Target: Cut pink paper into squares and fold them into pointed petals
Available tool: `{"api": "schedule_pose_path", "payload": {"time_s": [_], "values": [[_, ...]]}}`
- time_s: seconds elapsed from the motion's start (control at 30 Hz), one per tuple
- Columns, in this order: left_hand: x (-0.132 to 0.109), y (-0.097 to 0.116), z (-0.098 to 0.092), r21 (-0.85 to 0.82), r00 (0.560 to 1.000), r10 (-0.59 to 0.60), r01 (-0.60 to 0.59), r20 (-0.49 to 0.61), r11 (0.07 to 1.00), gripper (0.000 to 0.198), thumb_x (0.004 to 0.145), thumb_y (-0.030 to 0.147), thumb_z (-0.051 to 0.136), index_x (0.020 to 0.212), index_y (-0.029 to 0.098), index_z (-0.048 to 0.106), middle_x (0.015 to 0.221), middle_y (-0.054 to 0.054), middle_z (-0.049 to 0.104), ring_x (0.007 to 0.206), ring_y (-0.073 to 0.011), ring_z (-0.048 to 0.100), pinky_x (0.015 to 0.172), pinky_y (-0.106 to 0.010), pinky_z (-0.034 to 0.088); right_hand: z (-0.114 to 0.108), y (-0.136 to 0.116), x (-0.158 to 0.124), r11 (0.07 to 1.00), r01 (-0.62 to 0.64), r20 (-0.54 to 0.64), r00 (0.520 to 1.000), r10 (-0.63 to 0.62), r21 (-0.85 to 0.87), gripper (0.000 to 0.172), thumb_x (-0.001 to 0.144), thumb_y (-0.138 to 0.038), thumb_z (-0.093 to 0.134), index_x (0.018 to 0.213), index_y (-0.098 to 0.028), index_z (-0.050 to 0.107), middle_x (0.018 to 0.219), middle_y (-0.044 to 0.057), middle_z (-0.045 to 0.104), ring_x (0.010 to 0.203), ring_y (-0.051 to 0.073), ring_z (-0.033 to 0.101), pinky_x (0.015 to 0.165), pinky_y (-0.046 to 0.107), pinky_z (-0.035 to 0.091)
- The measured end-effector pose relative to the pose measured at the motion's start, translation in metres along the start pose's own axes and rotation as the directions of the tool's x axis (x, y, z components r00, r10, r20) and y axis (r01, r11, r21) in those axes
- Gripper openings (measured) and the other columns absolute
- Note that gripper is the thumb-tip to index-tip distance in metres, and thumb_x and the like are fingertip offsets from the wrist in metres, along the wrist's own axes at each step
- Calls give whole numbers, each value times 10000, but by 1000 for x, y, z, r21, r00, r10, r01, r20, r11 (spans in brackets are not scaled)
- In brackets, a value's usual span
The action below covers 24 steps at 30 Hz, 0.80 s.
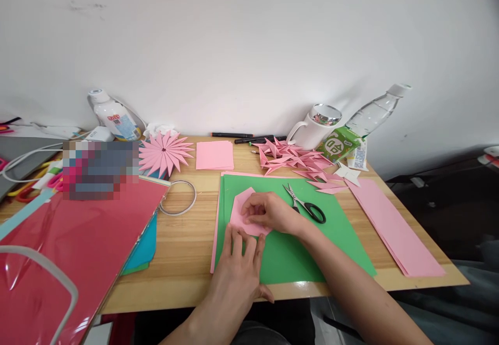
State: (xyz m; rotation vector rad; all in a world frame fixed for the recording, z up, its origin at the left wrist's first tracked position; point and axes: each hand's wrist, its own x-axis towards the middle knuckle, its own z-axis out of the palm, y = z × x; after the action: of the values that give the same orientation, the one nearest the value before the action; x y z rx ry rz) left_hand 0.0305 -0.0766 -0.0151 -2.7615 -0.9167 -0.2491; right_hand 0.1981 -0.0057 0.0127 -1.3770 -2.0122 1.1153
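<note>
A small pink paper piece (242, 207), partly folded, lies on a green sheet (312, 251) at the middle of the wooden table. My left hand (237, 269) rests flat on the green sheet with fingers stretched out, the fingertips pressing the pink piece's lower edge. My right hand (273, 212) lies over the piece's right side, its fingers curled and pinching a fold of the pink paper. Black-handled scissors (306, 206) lie on the green sheet just right of my right hand.
A pile of folded pink points (294, 160), a pink paper flower (166, 153), a pink square stack (214, 155), markers (249, 137), a white mug (315, 127) and a water bottle (370, 114) line the back. Pink strips (393, 225) lie right; red sheets (78, 241) and a tape ring (179, 197) left.
</note>
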Motion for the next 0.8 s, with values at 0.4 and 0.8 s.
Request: {"api": "schedule_pose_path", "payload": {"time_s": [0.4,0.8], "values": [[-7,3,-7,-52,998,-30,33,47,998,1026,552,866,401,1269,145,540,1140,-195,587,1100,-459,499,931,-630,324,-2,4,-2,998,65,-62,996,-64,21,117,812,-231,587,779,-149,664,693,5,619,557,87,472,512,200,369],[-6,-51,-9,-92,997,43,-49,-64,995,552,761,583,534,978,85,631,1143,-179,622,1197,-332,492,1008,-495,384,-3,9,-3,903,288,-161,922,-351,-319,174,838,-148,559,886,-226,707,1007,70,621,906,186,559,735,291,462]]}}
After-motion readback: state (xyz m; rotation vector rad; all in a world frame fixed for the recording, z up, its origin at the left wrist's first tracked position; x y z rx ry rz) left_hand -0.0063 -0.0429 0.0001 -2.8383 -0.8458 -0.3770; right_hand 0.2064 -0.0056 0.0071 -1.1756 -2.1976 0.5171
